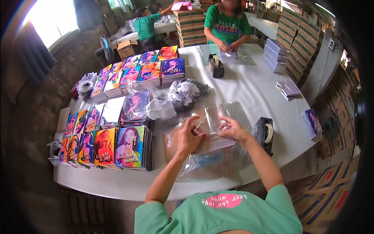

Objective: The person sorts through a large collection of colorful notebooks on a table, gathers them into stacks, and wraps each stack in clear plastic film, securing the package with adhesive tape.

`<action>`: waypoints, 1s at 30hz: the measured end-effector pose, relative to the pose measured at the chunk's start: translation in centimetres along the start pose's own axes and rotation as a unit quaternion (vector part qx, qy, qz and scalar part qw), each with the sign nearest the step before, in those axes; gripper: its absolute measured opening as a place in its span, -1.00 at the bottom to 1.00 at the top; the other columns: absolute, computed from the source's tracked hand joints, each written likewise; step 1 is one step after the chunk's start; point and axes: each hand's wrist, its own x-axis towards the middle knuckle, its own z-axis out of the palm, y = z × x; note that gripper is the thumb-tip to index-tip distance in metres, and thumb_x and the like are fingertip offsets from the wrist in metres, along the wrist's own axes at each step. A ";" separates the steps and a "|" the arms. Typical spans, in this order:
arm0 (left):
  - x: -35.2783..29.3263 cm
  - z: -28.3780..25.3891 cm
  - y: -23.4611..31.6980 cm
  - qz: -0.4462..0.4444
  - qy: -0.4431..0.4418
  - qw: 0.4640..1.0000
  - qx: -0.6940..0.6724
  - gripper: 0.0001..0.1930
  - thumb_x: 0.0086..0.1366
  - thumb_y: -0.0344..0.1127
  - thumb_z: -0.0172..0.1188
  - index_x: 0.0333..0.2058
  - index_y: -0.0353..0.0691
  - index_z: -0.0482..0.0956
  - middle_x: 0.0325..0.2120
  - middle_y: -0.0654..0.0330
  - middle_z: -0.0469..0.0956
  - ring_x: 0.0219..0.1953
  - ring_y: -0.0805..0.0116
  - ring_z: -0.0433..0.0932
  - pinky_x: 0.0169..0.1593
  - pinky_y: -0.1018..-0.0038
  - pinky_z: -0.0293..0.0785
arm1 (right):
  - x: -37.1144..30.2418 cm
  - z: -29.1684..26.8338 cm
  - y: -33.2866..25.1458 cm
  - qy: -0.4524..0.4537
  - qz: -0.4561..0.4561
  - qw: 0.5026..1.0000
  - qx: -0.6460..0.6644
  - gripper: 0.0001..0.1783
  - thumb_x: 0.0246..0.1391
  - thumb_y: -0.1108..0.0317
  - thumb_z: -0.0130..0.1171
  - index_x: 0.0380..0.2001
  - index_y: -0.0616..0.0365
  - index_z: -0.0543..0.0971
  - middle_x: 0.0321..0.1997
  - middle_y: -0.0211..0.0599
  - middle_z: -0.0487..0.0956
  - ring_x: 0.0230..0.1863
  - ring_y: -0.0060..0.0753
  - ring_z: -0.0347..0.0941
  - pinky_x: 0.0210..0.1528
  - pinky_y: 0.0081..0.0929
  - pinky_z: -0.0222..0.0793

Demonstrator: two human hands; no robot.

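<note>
In front of me, a stack of notebooks or pads (215,146) with white page edges lies inside or under clear plastic. My left hand (190,136) curls at its left side, thumb toward the stack, gripping the clear plastic bag (213,116). From the right, my right hand (233,129) pinches the same plastic near the stack's far edge. Its fingertips are partly hidden by glare on the film. More clear plastic sheets (210,167) spread beneath the stack. A black tape dispenser (265,134) stands just right of my right hand.
Rows of colorful notebooks (129,146) fill the table's left side. Crumpled plastic (183,91) lies beyond my hands. Another tape dispenser (216,65) stands farther off, near a co-worker (228,27) handling plastic. Wrapped stacks (276,54) and notebooks (311,123) line the right edge.
</note>
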 end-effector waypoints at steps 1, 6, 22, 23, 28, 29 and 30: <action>0.3 -0.2 0.4 0.003 -0.009 1.000 0.003 -0.27 -0.13 -0.31 0.47 0.07 -0.08 0.33 -0.47 0.18 0.60 -0.53 0.47 0.55 -0.38 0.57 0.47 | 0.3 -0.3 -0.3 -0.039 0.032 0.998 0.024 -0.61 -0.17 0.47 0.35 -0.17 0.22 0.57 -0.37 -0.38 0.55 -0.34 -0.60 0.45 -0.26 -0.64 0.38; 1.4 -0.8 -1.8 0.058 -0.096 0.991 -0.077 0.24 -0.19 -0.22 0.51 0.30 -0.04 -0.30 -0.28 -0.04 0.60 -0.40 0.23 0.62 -0.21 0.39 0.52 | -0.3 0.3 -2.5 -0.013 0.003 0.987 -0.160 -0.87 -0.11 0.43 0.31 -0.44 0.24 0.66 -0.52 -0.35 0.62 -0.47 -0.65 0.48 -0.31 -0.64 0.43; 2.2 -2.3 -1.5 -0.053 -0.199 0.978 -0.040 -0.56 -0.08 -0.29 0.46 -0.24 -0.43 0.59 -0.49 0.13 0.63 -0.42 0.44 0.57 -0.23 0.52 0.47 | -0.3 0.6 -1.8 0.010 -0.017 0.978 -0.208 -0.74 -0.27 0.24 0.45 -0.47 0.12 0.69 -0.48 -0.36 0.58 -0.38 -0.55 0.45 -0.25 -0.56 0.31; 2.0 -2.1 -1.7 -0.070 -0.186 0.979 -0.048 -0.62 -0.06 -0.30 0.44 -0.30 -0.43 0.61 -0.50 0.15 0.62 -0.42 0.46 0.56 -0.26 0.54 0.47 | -0.4 0.8 -2.0 0.024 -0.034 0.968 -0.246 -0.75 -0.26 0.22 0.44 -0.47 0.10 0.69 -0.49 -0.37 0.57 -0.40 -0.53 0.45 -0.27 -0.56 0.32; 0.6 -1.2 0.4 0.008 -0.094 0.995 0.041 -0.74 -0.04 -0.32 0.40 -0.39 -0.37 0.64 -0.53 0.20 0.63 -0.38 0.47 0.58 -0.24 0.50 0.45 | -1.6 2.2 -3.2 0.077 -0.084 0.916 -0.384 -0.81 -0.22 0.18 0.39 -0.49 -0.03 0.68 -0.40 -0.51 0.57 -0.27 -0.49 0.45 -0.08 -0.38 0.18; 0.6 -1.1 0.4 0.124 -0.067 0.984 0.112 -0.71 -0.05 -0.32 0.41 -0.35 -0.35 0.63 -0.48 0.19 0.63 -0.33 0.41 0.58 -0.15 0.44 0.42 | -1.9 2.5 -3.4 0.074 -0.106 0.905 -0.406 -0.82 -0.21 0.18 0.38 -0.49 -0.05 0.68 -0.37 -0.55 0.57 -0.21 -0.51 0.44 -0.03 -0.34 0.11; 0.6 -1.1 0.3 0.235 -0.038 0.954 0.181 -0.68 -0.07 -0.31 0.41 -0.32 -0.32 0.63 -0.44 0.17 0.64 -0.28 0.34 0.59 -0.07 0.39 0.38 | -2.2 2.8 -3.4 0.069 -0.127 0.893 -0.426 -0.83 -0.20 0.18 0.37 -0.49 -0.07 0.67 -0.33 -0.60 0.56 -0.15 -0.54 0.42 0.03 -0.29 0.04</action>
